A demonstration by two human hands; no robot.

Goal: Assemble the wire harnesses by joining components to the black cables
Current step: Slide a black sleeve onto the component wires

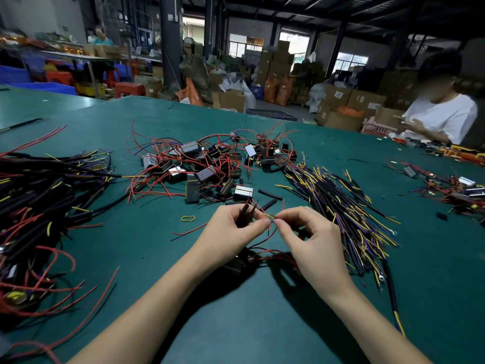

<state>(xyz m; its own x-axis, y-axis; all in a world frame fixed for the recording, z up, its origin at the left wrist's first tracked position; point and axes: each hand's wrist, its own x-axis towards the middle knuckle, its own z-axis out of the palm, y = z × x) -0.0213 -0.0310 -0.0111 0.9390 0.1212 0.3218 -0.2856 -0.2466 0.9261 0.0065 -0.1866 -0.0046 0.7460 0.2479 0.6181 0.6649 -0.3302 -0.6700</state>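
Thin wire ends (273,219) are pinched between the left hand (231,233) and the right hand (312,241), held close together above the green table (236,324). Black sleeves (245,211) are gripped in the left hand. Black cables (338,203) lie just right; boxed components (207,169) are heaped beyond. No writing can be read.

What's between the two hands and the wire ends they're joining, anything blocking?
Nothing visible. The left hand grips black sleeving and wires, the right hand pinches the thin wire ends, and both meet at the joint above the green table. The component pile and cable bundle lie clear behind.
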